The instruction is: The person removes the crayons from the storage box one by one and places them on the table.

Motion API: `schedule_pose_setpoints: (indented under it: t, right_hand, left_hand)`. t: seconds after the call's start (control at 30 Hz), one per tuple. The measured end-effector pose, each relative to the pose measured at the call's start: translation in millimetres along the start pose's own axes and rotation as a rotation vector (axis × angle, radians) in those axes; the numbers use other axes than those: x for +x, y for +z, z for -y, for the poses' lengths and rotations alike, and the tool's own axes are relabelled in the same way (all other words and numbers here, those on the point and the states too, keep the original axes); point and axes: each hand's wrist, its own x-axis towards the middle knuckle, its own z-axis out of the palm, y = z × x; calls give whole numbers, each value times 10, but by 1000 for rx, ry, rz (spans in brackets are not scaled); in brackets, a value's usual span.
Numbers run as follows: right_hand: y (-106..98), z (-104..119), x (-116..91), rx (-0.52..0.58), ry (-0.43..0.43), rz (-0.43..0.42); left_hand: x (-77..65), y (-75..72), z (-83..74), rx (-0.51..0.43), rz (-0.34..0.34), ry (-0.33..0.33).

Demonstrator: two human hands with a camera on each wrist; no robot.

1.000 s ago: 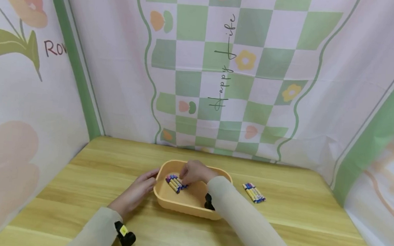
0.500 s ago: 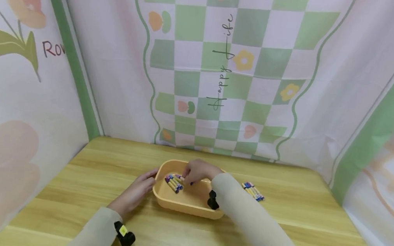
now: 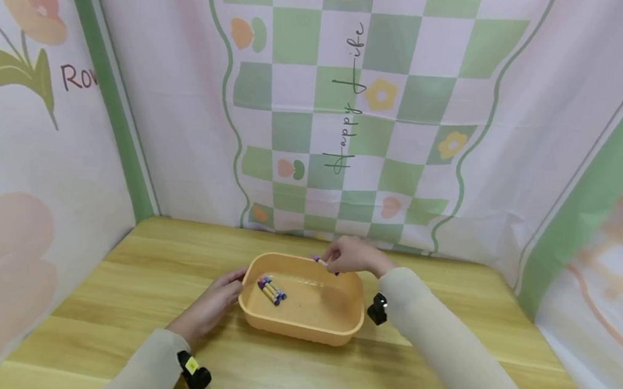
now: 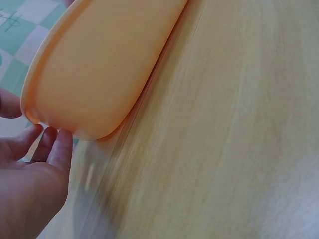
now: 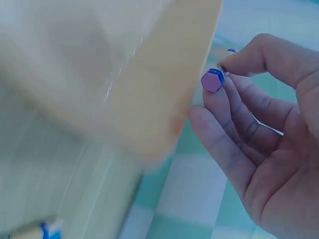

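My right hand [image 3: 355,255] pinches a crayon [image 3: 318,260] between thumb and fingers, above the far rim of an orange-yellow plastic bin [image 3: 299,332]. In the right wrist view the crayon's purple hexagonal end [image 5: 213,80] and blue band point towards the camera. Inside the bin, at its left end, several more crayons [image 3: 271,291] with yellowish wrappers lie side by side. My left hand [image 3: 213,303] rests against the bin's left end; in the left wrist view its extended fingertips [image 4: 64,139] touch the outer wall near the rim.
The bin stands on a wood-grain table [image 3: 251,374]. Part of another crayon [image 5: 37,231] shows on the table in the right wrist view; my right forearm covers that area in the head view. A printed curtain [image 3: 328,128] closes off the back.
My right hand has lifted a crayon from the group in the bin and carried it up and right, over the far rim. My left hand stays at the bin's left end.
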Motion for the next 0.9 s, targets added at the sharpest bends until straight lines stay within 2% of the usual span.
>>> schedule_pose_setpoints:
  t: [0.2, 0.37, 0.7, 0.9]
  right_hand:
    - [-184, -374, -285, 20, 30, -58]
    - [-242, -673, -542, 29, 82, -77]
    - [-170, -1214, -931, 59, 240, -82]
    - [-81, -1471, -1086, 104, 274, -92]
  left_hand:
    - [-3, -9, 7, 1, 1, -11]
    - [-10, -5, 9, 0, -5, -9]
    - [4, -6, 25, -4, 12, -3]
    - [-7, -9, 23, -21, 5, -14]
